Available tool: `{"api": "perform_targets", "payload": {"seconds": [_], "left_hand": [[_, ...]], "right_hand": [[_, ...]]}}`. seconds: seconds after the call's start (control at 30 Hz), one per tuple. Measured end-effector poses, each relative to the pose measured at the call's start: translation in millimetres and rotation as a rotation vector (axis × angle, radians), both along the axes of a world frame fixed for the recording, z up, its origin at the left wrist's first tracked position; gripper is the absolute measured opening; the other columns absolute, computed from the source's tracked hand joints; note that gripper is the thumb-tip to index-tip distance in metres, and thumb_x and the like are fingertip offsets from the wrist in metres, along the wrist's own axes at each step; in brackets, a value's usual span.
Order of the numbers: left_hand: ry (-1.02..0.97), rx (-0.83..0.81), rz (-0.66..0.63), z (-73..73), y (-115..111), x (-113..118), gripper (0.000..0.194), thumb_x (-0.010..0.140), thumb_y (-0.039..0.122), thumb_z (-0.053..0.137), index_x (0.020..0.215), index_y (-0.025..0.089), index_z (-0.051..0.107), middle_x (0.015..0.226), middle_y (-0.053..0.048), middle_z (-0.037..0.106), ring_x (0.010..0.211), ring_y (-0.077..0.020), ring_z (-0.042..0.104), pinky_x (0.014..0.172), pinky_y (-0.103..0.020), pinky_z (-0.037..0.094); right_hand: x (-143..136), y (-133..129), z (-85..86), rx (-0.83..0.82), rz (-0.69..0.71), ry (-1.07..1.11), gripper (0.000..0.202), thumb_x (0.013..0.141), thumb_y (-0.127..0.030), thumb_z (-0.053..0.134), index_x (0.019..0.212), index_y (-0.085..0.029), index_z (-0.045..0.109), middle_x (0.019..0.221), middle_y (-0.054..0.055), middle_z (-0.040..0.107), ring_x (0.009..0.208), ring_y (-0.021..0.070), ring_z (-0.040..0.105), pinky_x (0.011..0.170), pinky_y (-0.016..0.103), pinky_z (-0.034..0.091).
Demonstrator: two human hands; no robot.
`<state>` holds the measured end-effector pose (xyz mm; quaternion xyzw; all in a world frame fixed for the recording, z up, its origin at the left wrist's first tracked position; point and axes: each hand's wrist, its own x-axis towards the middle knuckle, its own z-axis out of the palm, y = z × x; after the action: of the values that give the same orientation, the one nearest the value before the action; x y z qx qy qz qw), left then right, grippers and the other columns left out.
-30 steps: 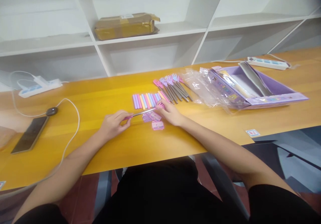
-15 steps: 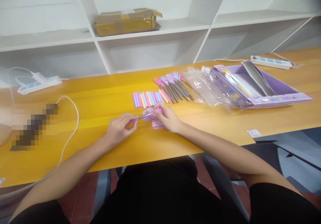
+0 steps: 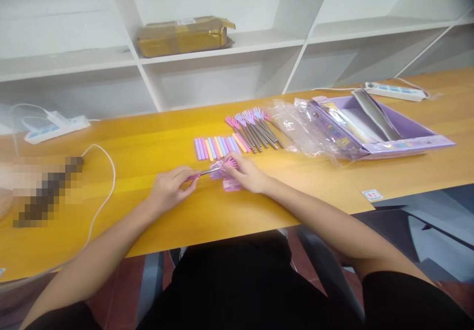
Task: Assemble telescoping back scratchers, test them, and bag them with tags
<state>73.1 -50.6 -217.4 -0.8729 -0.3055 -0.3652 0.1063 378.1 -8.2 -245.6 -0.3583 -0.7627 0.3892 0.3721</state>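
My left hand [image 3: 168,188] is closed on the pink handle end of a small back scratcher with a metal rod [image 3: 209,171]. At its other end, my right hand [image 3: 249,173] pinches near the pink claw-shaped head [image 3: 231,163]. Under and beside the right hand lie pink-and-purple printed pieces [image 3: 231,185], too small to make out. Just beyond the hands, pink, purple, blue and yellow tubes [image 3: 218,147] lie side by side in a row. To their right is a bunch of back scratchers [image 3: 259,132] with coloured claw heads and bare metal rods.
Clear plastic bags [image 3: 292,123] and an open purple box [image 3: 411,146] lie on the right. Power strips [image 3: 57,128] sit at both sides, and a white cable [image 3: 111,187] runs along the left. White shelves hold a taped carton [image 3: 181,39] behind the table.
The view has shifted slightly. Both hands keep their grip on the back scratcher, with little visible movement between them.
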Motion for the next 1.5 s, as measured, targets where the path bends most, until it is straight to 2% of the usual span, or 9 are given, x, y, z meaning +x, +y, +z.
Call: {"api": "perform_targets", "payload": {"seconds": [0.17,0.53,0.7,0.9,1.07,1.2,1.3,1.4,1.5], "left_hand": [[0.006,-0.024,-0.009,-5.0,4.9,-3.5,0.013,0.111,0.018,0.075,0.123,0.023,0.076,0.111,-0.003,0.09,0.092,-0.0163,0.088,0.068,-0.024,0.062],[-0.008,0.011,-0.026,-3.1,1.3,-1.0,0.016,0.112,0.018,0.074,0.126,0.024,0.076,0.11,-0.003,0.091,0.092,-0.0173,0.089,0.07,-0.025,0.063],[-0.002,0.008,-0.029,-3.5,1.7,-0.9,0.017,0.111,0.017,0.074,0.127,0.024,0.075,0.111,-0.003,0.091,0.092,-0.0176,0.089,0.07,-0.025,0.063],[0.015,0.006,-0.031,-4.1,2.3,-0.9,0.019,0.11,0.015,0.075,0.128,0.023,0.074,0.113,-0.003,0.09,0.094,-0.0172,0.089,0.069,-0.025,0.062],[0.011,-0.002,-0.043,-2.1,0.6,1.2,0.019,0.11,0.015,0.076,0.127,0.023,0.074,0.112,-0.003,0.09,0.092,-0.0172,0.088,0.071,-0.026,0.062],[0.054,-0.023,0.001,-2.2,1.1,0.5,0.014,0.112,0.017,0.074,0.125,0.022,0.074,0.109,-0.001,0.089,0.081,-0.0146,0.084,0.065,-0.026,0.056],[0.167,-0.035,0.07,-7.0,4.2,-2.9,0.013,0.118,0.026,0.068,0.126,0.022,0.077,0.1,-0.001,0.086,0.073,-0.0155,0.079,0.061,-0.029,0.051],[0.281,-0.061,0.11,-13.3,7.4,-5.6,0.026,0.123,0.035,0.058,0.13,0.023,0.08,0.096,-0.003,0.083,0.074,-0.0184,0.077,0.061,-0.031,0.05],[0.326,-0.062,0.128,-15.9,7.4,-4.3,0.031,0.125,0.034,0.052,0.129,0.021,0.08,0.095,-0.005,0.081,0.077,-0.0209,0.076,0.064,-0.032,0.051]], "right_hand": [[7.2,8.4,-0.1,0.079,0.041,-0.079,0.036,0.116,-0.061,0.057,0.114,-0.025,0.059,0.096,0.004,0.079,0.085,0.0229,0.072,0.08,0.035,0.051],[14.7,5.6,14.8,0.184,0.061,-0.047,0.028,0.115,-0.051,0.065,0.113,-0.024,0.062,0.092,0.002,0.078,0.076,0.0181,0.067,0.073,0.03,0.046],[15.3,8.2,13.4,0.22,0.06,-0.055,0.027,0.116,-0.05,0.064,0.113,-0.023,0.064,0.098,0.004,0.079,0.082,0.0195,0.069,0.076,0.032,0.049],[14.7,11.7,11.9,0.337,0.07,-0.042,0.02,0.117,-0.043,0.063,0.114,-0.023,0.067,0.107,0.007,0.077,0.094,0.0216,0.07,0.087,0.035,0.053],[16.0,11.9,12.5,0.457,0.099,-0.038,0.014,0.118,-0.033,0.062,0.111,-0.023,0.067,0.106,0.007,0.072,0.095,0.0212,0.069,0.088,0.035,0.054],[16.7,11.9,9.4,0.534,0.149,-0.069,0.01,0.115,-0.031,0.073,0.121,-0.023,0.071,0.108,0.006,0.07,0.093,0.0198,0.069,0.084,0.033,0.055],[16.7,11.6,6.6,0.588,0.17,-0.107,0.012,0.119,-0.032,0.07,0.125,-0.022,0.073,0.113,0.008,0.071,0.092,0.0196,0.069,0.082,0.033,0.056],[16.2,10.1,5.8,0.599,0.19,-0.159,0.021,0.123,-0.039,0.064,0.127,-0.022,0.075,0.118,0.009,0.073,0.097,0.0207,0.072,0.084,0.034,0.058],[14.1,8.0,5.7,0.6,0.167,-0.229,0.031,0.126,-0.046,0.057,0.127,-0.023,0.077,0.117,0.01,0.073,0.098,0.022,0.073,0.083,0.035,0.057]]}}
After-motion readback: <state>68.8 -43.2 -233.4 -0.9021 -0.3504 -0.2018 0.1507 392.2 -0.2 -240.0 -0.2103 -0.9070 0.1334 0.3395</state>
